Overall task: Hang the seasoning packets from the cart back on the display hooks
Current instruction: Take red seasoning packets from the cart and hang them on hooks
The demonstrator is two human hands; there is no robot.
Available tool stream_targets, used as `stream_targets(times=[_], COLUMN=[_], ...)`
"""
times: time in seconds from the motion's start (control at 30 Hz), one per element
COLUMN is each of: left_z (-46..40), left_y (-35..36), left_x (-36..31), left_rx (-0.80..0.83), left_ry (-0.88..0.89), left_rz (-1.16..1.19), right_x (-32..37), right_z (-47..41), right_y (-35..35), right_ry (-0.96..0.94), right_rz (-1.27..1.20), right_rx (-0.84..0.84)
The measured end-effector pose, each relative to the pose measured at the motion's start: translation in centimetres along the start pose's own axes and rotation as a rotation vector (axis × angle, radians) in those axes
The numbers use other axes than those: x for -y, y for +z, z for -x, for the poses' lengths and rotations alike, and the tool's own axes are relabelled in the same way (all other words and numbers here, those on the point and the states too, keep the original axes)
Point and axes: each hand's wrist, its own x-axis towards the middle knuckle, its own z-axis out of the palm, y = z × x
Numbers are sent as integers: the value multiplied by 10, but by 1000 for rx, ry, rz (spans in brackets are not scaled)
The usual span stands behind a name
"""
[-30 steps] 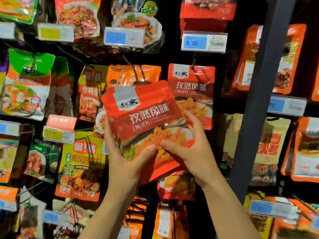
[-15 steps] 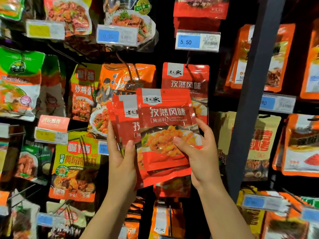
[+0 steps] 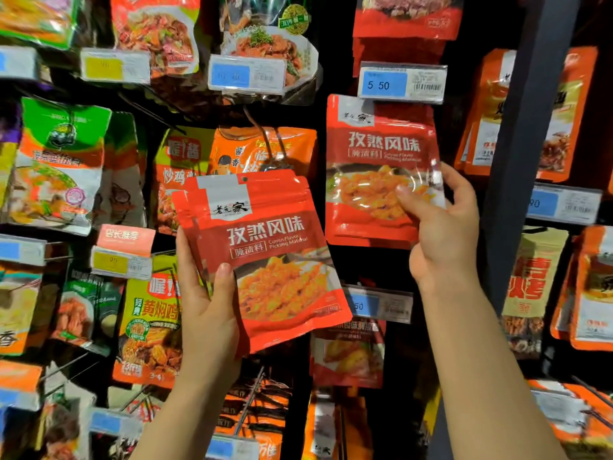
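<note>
— Crowded hooks behind. Left hand (image 3: 205, 313) grips spare red packets (image 3: 265, 257); right hand (image 3: 441, 224) pinches one packet (image 3: 371, 180) under the price tag (image 3: 401, 83).
— Its hole is hidden there; it may miss the hook and drop.

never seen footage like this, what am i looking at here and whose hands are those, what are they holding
There is no machine here: this is a single picture from a camera worn on a person's head, looking forward and down at their own two bare hands in front of a shop display of hanging food packets.

The left hand grips a small stack of glossy red cumin seasoning packets, thumb on the front. The right hand pinches the lower right corner of one more identical red packet, held up against the display just below a blue and white price tag reading 5 50. Whether its hole is already on the hook cannot be seen; the tag covers it.

Around them hang orange, green and yellow sauce packets, and a dark upright post stands on the right.
</note>
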Motion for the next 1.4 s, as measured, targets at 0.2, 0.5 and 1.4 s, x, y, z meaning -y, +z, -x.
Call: stream_targets(times=[0.2,0.5,1.4], left_z=[0,-1,1], left_y=[-3,6,-1], left_x=[-2,-7,-1], left_rx=[29,28,-10], left_ry=[16,33,-17], left_rz=[-37,-21,18], right_x=[1,5,-53], right_z=[-2,-4,-8], right_y=[-9,-6,-13], right_ry=[52,37,-244], right_rz=[-19,36,944], right_rx=[-17,-1,-34])
